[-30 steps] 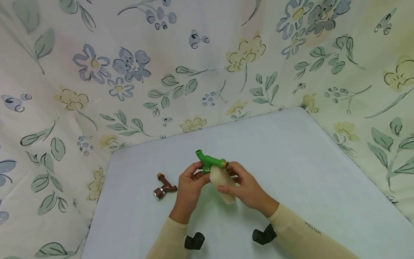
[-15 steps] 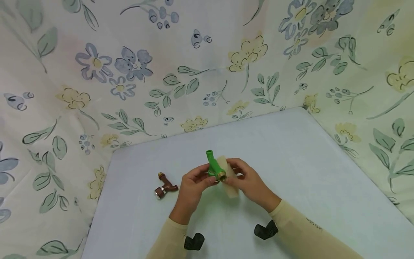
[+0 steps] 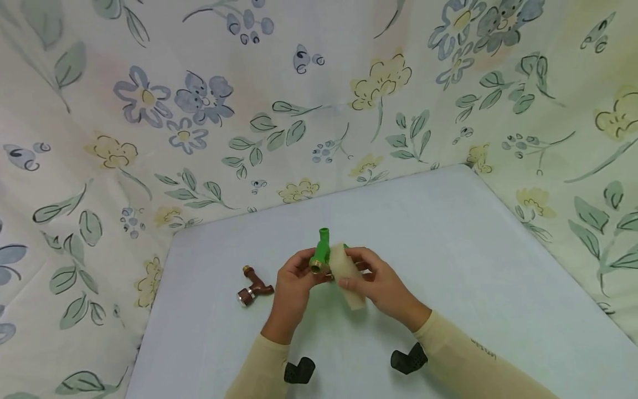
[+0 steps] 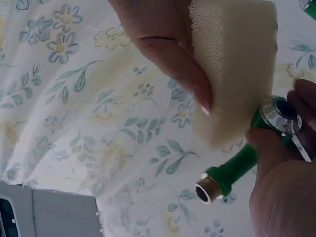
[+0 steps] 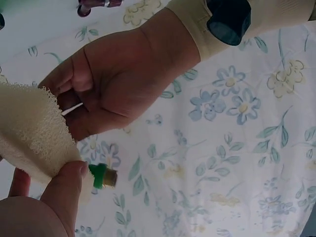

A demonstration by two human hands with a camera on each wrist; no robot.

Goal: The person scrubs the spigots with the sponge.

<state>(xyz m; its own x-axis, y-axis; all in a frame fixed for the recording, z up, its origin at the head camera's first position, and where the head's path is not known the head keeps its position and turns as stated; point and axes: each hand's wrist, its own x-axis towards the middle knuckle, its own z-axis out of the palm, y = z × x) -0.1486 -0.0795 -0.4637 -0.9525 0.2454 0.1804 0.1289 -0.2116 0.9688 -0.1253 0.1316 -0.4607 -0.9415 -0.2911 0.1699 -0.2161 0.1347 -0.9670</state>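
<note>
My left hand grips a green tap above the white table, its spout upward and brass threaded end toward me in the head view. My right hand holds a cream sponge close beside the tap, thumb on its near face. In the left wrist view the sponge hangs by the tap's silvery collar; whether they touch I cannot tell. A green piece with a silvery edge is cut off at that view's corner. The right wrist view shows only the tap's brass end past the sponge.
A brown tap with a brass end lies on the white table, left of my left hand. Black wrist-worn pieces sit at both sleeves. Flowered cloth rises behind and along the sides of the table.
My left hand has turned the green tap, so its brass end swung from pointing right to facing me, further left. The sponge in my right hand has shifted around beside it. The brown tap stays put.
</note>
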